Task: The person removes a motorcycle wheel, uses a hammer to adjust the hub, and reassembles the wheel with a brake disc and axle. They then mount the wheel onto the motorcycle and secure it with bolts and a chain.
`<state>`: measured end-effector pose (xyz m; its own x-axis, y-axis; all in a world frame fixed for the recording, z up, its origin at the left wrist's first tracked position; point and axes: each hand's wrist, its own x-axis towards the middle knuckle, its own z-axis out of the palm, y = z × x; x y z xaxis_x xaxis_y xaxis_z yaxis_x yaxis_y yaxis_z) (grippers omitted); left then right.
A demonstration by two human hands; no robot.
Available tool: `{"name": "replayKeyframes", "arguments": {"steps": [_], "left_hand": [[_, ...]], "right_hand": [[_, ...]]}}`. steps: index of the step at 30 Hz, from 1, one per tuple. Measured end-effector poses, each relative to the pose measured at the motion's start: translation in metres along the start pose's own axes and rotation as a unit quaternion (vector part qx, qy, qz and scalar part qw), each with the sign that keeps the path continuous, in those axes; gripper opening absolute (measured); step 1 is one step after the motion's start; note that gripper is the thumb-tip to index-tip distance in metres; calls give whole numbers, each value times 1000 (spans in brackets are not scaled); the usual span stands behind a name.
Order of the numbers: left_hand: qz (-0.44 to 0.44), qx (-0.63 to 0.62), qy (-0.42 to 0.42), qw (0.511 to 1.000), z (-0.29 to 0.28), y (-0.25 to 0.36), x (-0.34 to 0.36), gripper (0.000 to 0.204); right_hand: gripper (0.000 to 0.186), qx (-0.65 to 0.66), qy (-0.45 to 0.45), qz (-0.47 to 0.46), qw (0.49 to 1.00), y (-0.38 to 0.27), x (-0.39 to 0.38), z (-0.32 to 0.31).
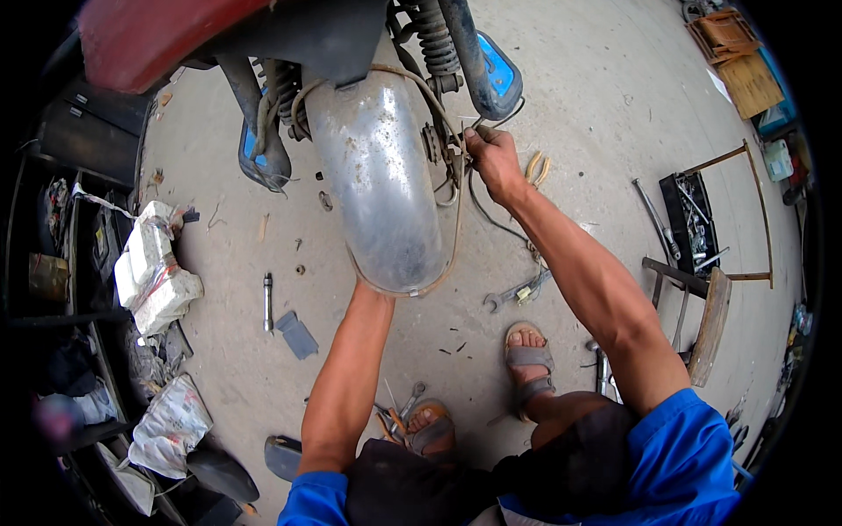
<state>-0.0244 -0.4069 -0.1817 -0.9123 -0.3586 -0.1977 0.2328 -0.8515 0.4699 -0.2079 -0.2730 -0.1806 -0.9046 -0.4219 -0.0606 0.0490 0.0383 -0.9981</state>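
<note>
A dull silver mudguard [377, 193], speckled with rust and rimmed by a thin metal tube, reaches toward me beneath the red bodywork [167, 35] of a motorcycle. My left forearm goes under the mudguard's near end, which hides that hand and its fingers. On the right side of the wheel, my right hand [497, 167] is closed, thumb and fingers curled by the bolts and brackets below the shock absorber [436, 39]. What it grips is too small and covered to make out. A dark cable [487, 210] trails down beside this hand.
Pliers [539, 167] and an open-ended wrench [517, 292] lie right of the wheel. A toolbox [688, 215] stands farther right, near a wooden-topped stool [709, 329]. Left are a socket tool [267, 302], white foam blocks [153, 263] and dark shelving [53, 320].
</note>
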Motion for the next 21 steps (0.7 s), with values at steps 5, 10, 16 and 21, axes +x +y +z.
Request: {"name": "replayKeyframes", "arguments": {"steps": [5, 10, 16, 21], "left_hand": [[-4, -6, -6, 1000, 3, -3, 1, 58], [-6, -6, -9, 1000, 5, -3, 1, 56], [-4, -2, -11, 1000, 9, 1, 3, 54], [-4, -2, -14, 1000, 13, 5, 1, 52]], "right_hand": [[30, -8, 9, 4, 1000, 1, -2, -2], [28, 25, -6, 17, 1000, -2, -5, 1], [28, 23, -32, 23, 999, -12, -12, 3], [27, -26, -60, -26, 998, -11, -19, -7]]}}
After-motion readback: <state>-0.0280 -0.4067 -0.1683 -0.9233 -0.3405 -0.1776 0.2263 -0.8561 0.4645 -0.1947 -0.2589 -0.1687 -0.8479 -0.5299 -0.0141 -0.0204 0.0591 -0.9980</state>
